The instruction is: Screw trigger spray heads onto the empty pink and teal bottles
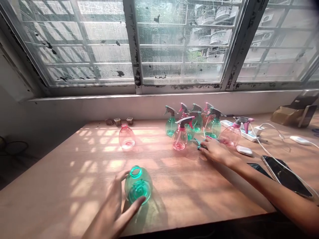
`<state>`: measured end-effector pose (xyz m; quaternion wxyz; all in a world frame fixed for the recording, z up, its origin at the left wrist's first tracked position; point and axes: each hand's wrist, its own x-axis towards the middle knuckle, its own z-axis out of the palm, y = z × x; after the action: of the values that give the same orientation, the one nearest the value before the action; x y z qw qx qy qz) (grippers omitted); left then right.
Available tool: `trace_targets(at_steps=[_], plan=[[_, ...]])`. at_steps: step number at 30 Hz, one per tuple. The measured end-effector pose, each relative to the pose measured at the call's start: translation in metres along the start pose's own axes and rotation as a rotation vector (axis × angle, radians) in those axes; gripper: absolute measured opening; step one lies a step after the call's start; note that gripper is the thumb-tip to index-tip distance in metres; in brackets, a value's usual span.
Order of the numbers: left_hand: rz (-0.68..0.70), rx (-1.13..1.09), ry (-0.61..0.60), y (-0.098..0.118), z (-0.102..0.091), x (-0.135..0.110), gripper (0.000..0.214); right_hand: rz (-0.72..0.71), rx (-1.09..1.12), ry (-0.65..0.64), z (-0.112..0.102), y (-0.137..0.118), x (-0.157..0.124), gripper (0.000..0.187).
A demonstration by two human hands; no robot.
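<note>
My left hand [119, 199] is wrapped around a clear green bottle [138, 187] near the table's front edge. The bottle has no spray top, and its round mouth faces up. Farther off, my right hand [211, 149] has its fingers closed on a green trigger spray head [199, 144] lying on the table; part of it is hidden by the fingers. Just left of that hand stands a pink spray bottle [179, 139] with its top on. An open-necked pink bottle [127, 137] stands by itself to the left.
Several green and pink spray bottles [170, 126] are grouped at the back. Another pink one [231, 134] stands beside a white power strip [243, 131]. A white case [244, 150], phones [286, 176] and cables lie at right. Small jars [129, 121] sit below the window.
</note>
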<state>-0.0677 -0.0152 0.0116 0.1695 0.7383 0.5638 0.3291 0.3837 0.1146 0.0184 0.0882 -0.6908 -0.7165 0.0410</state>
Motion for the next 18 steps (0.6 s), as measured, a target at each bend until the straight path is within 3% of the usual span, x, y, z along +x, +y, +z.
trace_targets(at_steps=[2,3,8,12,13,16,18], plan=[[0.047,-0.081,-0.158,0.013,0.016,-0.005,0.067,-0.015,-0.02,0.0,0.003,-0.001,0.0,0.02],[0.075,-0.116,-0.182,0.017,0.025,-0.007,0.068,-0.025,-0.019,0.002,0.004,-0.001,0.0,0.018],[0.202,-0.146,-0.163,0.012,0.061,-0.017,0.11,-0.1,0.077,0.035,-0.002,-0.009,-0.018,0.015],[0.243,-0.262,-0.1,0.011,0.063,-0.017,0.092,-0.188,0.244,0.047,-0.017,-0.029,-0.065,0.029],[0.252,-0.28,-0.085,0.013,0.062,-0.017,0.088,-0.202,0.313,0.067,-0.021,-0.036,-0.079,0.033],[0.27,-0.248,-0.025,0.017,0.058,-0.015,0.079,-0.144,0.881,0.161,-0.036,-0.055,-0.123,0.039],[0.29,-0.193,-0.002,0.019,0.059,-0.015,0.079,-0.039,1.06,0.321,-0.043,-0.06,-0.147,0.037]])
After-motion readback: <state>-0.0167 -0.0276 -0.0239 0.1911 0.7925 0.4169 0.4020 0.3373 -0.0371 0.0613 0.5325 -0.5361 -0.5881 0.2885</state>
